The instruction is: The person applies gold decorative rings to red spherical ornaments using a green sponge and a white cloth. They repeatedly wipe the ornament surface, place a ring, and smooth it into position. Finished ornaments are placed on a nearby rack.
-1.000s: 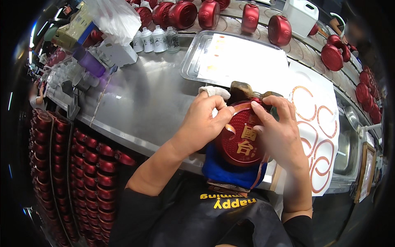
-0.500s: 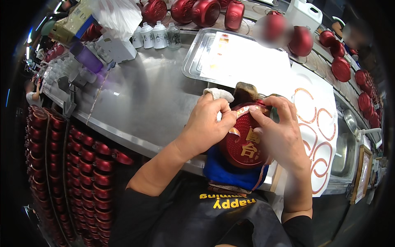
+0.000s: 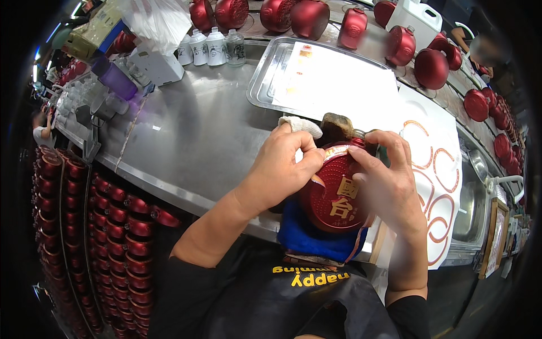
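Observation:
A round, flat-faced red bottle (image 3: 327, 206) with raised dots and gold characters leans on a blue cloth (image 3: 299, 227) at the counter's near edge. Along its upper rim lies a curved red-and-gold decal strip (image 3: 337, 151). My left hand (image 3: 285, 164) is closed, thumb and forefinger pinching at the strip's left side, where a loose end curls off the bottle. A white cloth (image 3: 304, 126) sticks out of that same hand. My right hand (image 3: 392, 178) grips the bottle's upper right, its thumb on the strip; some of its fingertips are hidden. A brown sponge-like block (image 3: 337, 124) sits behind the bottle.
A metal tray (image 3: 261, 93) holding white sheets lies beyond my hands. On the right, a white sheet (image 3: 412, 155) carries several ring-shaped decals beside a sink (image 3: 467, 210). Red bottles (image 3: 431, 69) stand on a conveyor behind; more fill racks (image 3: 141, 243) at lower left.
The red bottles on the conveyor have shifted to the right. My right thumb has moved slightly right along the strip, while my left hand keeps nearly the same place.

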Demonstrator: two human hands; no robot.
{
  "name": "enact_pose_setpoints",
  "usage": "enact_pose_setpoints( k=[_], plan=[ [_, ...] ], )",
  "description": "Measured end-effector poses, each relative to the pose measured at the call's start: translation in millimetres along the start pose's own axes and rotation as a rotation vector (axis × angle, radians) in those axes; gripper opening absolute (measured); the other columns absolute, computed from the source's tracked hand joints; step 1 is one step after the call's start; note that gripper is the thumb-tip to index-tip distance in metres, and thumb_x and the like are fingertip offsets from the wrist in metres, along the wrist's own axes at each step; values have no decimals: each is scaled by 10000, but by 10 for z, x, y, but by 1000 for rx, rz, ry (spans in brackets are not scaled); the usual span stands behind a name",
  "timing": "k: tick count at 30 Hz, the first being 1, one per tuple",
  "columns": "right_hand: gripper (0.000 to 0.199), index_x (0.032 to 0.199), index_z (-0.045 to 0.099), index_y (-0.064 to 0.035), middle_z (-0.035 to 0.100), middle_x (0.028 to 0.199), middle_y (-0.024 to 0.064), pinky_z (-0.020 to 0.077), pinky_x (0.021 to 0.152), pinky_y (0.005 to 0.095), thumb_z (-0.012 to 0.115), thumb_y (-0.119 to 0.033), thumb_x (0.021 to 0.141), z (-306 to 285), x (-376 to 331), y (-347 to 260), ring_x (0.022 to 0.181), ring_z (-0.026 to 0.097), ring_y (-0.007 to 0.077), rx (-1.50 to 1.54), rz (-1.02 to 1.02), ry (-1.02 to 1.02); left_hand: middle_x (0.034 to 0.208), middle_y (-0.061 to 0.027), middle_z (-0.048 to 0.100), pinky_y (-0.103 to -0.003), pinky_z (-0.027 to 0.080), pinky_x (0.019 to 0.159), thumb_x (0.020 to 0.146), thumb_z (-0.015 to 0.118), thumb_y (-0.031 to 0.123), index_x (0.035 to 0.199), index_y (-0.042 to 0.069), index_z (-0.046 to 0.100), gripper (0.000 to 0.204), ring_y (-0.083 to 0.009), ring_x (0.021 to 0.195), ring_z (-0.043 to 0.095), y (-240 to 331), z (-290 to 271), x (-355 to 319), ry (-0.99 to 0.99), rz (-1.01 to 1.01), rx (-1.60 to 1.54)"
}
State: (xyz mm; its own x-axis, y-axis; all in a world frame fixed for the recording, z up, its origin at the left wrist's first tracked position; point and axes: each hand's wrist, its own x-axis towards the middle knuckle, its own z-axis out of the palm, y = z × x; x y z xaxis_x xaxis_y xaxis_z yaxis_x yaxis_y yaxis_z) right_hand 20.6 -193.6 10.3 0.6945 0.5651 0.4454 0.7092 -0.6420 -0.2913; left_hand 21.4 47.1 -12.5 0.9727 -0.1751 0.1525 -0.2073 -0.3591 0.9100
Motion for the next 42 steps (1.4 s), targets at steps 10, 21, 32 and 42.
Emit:
enact_pose_setpoints(
  k=[10, 21, 32, 42],
  plan=[
    [432, 1196, 702, -48, 569, 1246, 151, 500, 1003, 494, 804, -56, 777, 12, 25, -4, 1215, 544, 383, -6, 3, 35, 929, -207, 629, -397, 486, 821, 900, 713, 175, 771, -4, 659, 227, -311, 908, 595, 115, -6, 27, -11, 53, -152],
    [399, 1173, 712, -53, 572, 1251, 150, 503, 994, 496, 802, -55, 785, 11, 43, -10, 1217, 545, 385, 2, 4, 20, 886, -172, 648, -393, 484, 859, 902, 700, 175, 777, -9, 672, 224, -280, 946, 595, 11, -22, 38, -7, 0, -56],
    [489, 1155, 742, -81, 576, 1265, 140, 522, 995, 459, 823, 13, 682, 50, 110, -6, 1234, 554, 376, -24, -10, 9, 940, -214, 621, -421, 517, 801, 897, 701, 161, 790, -33, 673, 224, -316, 927, 625, -93, 23, 17, -53, -158, -128],
    [413, 1131, 739, -112, 577, 1256, 141, 514, 986, 489, 813, -29, 734, 33, 96, 34, 1223, 550, 393, 36, -82, 13, 794, -69, 640, -352, 474, 833, 931, 685, 183, 731, 20, 638, 262, -180, 912, 561, -74, 7, -28, -50, -10, -58]
  ],
)
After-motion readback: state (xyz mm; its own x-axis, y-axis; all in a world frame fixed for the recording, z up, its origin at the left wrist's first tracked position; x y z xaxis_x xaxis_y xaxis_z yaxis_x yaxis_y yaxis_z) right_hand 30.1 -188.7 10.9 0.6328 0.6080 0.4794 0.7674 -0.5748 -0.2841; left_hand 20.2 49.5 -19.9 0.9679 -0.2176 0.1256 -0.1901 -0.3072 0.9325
